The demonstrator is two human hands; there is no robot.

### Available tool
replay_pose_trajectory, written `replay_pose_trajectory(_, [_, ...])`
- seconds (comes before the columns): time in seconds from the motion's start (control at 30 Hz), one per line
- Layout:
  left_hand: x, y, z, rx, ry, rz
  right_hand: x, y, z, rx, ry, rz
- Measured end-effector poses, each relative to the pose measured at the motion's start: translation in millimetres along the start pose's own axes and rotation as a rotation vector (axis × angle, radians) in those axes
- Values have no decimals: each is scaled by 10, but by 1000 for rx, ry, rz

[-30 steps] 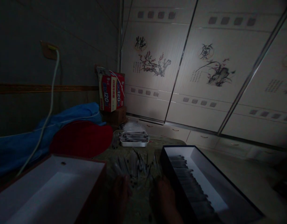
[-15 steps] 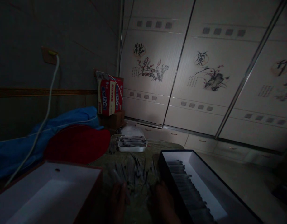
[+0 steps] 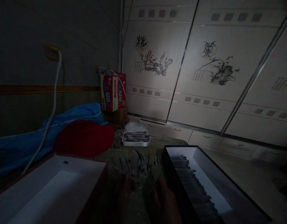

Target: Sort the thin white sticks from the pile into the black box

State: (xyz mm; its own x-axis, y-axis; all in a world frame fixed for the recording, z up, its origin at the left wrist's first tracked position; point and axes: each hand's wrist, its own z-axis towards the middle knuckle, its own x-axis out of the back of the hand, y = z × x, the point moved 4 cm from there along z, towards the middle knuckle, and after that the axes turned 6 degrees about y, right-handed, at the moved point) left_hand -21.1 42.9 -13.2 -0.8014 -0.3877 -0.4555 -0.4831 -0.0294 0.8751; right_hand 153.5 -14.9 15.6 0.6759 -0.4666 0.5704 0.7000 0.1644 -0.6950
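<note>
In dim light, my left hand (image 3: 122, 189) is closed in a pinch in front of a pile of thin clear sticks with dark ends (image 3: 136, 165), possibly pens or refills. Something pale and clear shows at its fingertips, too blurred to name. My right hand (image 3: 164, 197) is beside the black-edged box (image 3: 169, 174), its fingers curled together near a thin dark stick; what they hold is hidden. Inside that box, similar sticks lie in a long row of bundles (image 3: 192, 183). A white tray (image 3: 136, 144) farther back holds more sticks.
A reddish-brown box with a white inside (image 3: 80, 168) stands at left. Behind it are a red round item (image 3: 84, 140) and blue cloth (image 3: 87, 110). A white cable (image 3: 55, 93) hangs from a wall socket. A red carton (image 3: 112, 91) stands by the cabinet doors (image 3: 155, 102).
The camera view has shifted, so the boxes and tray appear farther right and slightly higher. Both hands stay low near the pile, with the fingers slightly repositioned.
</note>
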Motion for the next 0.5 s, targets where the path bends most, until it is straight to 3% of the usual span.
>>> replay_pose_trajectory(0.17, [-10,-77,-6,193,-59,-224,-32,-98,-235,-78,211,137])
replay_pose_trajectory(0.5, [-40,-99,-36,182,-101,-141,-22,-208,-244,-104,197,239])
